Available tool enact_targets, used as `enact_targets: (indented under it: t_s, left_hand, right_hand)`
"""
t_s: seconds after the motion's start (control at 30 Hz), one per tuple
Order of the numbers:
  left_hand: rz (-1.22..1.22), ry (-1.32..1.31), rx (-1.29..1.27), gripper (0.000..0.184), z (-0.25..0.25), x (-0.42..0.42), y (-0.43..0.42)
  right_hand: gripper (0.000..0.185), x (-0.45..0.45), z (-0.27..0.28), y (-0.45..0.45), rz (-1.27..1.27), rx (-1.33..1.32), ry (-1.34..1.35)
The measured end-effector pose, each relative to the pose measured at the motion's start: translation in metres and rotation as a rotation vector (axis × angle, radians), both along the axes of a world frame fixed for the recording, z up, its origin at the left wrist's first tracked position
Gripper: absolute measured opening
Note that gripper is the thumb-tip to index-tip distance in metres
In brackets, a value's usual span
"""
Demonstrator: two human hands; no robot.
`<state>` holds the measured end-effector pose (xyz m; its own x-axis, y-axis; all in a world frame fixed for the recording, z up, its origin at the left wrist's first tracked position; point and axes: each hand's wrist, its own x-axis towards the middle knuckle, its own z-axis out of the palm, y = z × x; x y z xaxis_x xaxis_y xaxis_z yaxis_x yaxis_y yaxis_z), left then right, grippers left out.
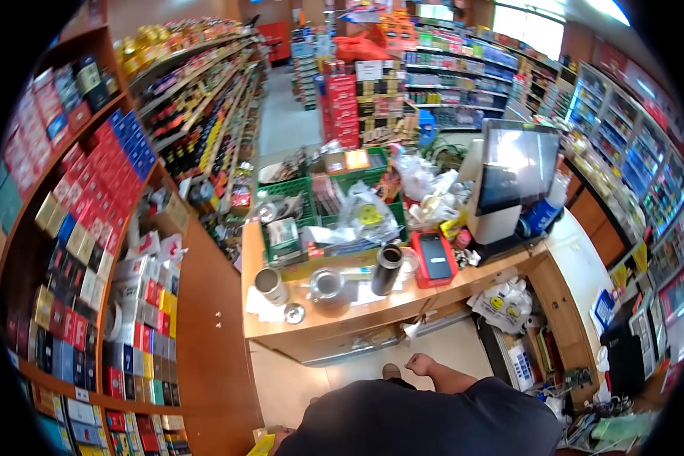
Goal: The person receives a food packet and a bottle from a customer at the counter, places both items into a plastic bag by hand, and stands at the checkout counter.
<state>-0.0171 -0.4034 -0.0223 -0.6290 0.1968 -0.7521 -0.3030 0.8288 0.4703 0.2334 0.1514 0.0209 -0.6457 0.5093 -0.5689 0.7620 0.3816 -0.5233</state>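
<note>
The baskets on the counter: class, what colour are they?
The baskets are green, seen best in the head view.

The person wears a dark top [425, 422] with a short sleeve [488, 391]. One brownish shoe [391, 372] has a round toe. The right hand [419, 364] is bare.

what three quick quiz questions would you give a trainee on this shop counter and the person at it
1. Multiple choice: what does the dark phone lie on?
a) a green crate
b) a red box
c) the monitor base

2. True or false: the dark flask stands between the clear glass jar and the red box.

3. Fill in the blank: the yellow item at the bottom edge is next to the person's ____.

Key: 1 b; 2 true; 3 left hand
</note>
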Motion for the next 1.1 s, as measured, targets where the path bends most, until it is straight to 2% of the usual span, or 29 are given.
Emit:
enact_targets:
  t_s: [0.07,0.13,0.2,0.3,0.37,0.4,0.5,0.53,0.6,0.63,0.73,0.87,1.0,1.1]
  left_hand:
    - [-0.084,0.060,-0.014,0.024,0.004,-0.011,0.028]
    - [-0.165,0.040,0.083,0.023,0.001,-0.023,0.055]
    - [-0.311,-0.017,0.148,0.023,-0.001,-0.037,0.081]
    - [-0.078,0.041,0.271,0.022,0.005,-0.029,0.132]
    - [-0.191,0.074,0.227,0.024,0.016,-0.033,0.167]
    - [-0.248,0.089,0.203,0.025,0.023,-0.037,0.186]
    - [-0.472,-0.011,0.302,0.030,0.034,-0.040,0.230]
    - [-0.484,-0.026,0.277,0.030,0.037,-0.039,0.246]
    - [-0.503,-0.052,0.235,0.030,0.048,-0.035,0.278]
    - [-0.523,-0.078,0.268,0.030,0.045,-0.037,0.290]
    - [-0.606,-0.150,0.351,0.029,0.029,-0.046,0.325]
    - [-0.777,-0.164,0.365,0.031,0.027,-0.058,0.363]
    - [-0.805,-0.277,0.370,0.031,0.019,-0.076,0.388]
    - [-0.959,-0.078,0.265,0.027,0.025,-0.097,0.394]
  right_hand:
    - [0.039,0.029,-0.005,0.017,-0.026,0.026,-0.040]
    - [0.043,0.063,-0.008,0.030,-0.062,0.063,-0.056]
    - [0.046,0.099,-0.015,0.040,-0.178,-0.009,-0.169]
    - [0.047,0.136,-0.017,0.049,-0.275,-0.067,-0.326]
    - [0.045,0.168,-0.053,0.050,-0.366,-0.075,-0.366]
    - [0.037,0.183,-0.076,0.049,-0.325,-0.059,-0.321]
    - [0.031,0.214,-0.122,0.044,-0.207,-0.021,-0.306]
    - [0.029,0.214,-0.101,0.043,-0.195,-0.016,-0.282]
    - [0.030,0.214,-0.076,0.043,-0.407,-0.092,-0.300]
    - [0.031,0.215,-0.068,0.043,-0.513,-0.127,-0.305]
    - [0.038,0.224,-0.048,0.040,-0.623,-0.096,-0.197]
    - [0.044,0.243,-0.057,0.030,-0.680,-0.012,-0.123]
    - [0.045,0.253,-0.016,-0.007,-0.672,0.053,-0.137]
    - [0.044,0.255,0.005,-0.055,-0.625,0.058,-0.166]
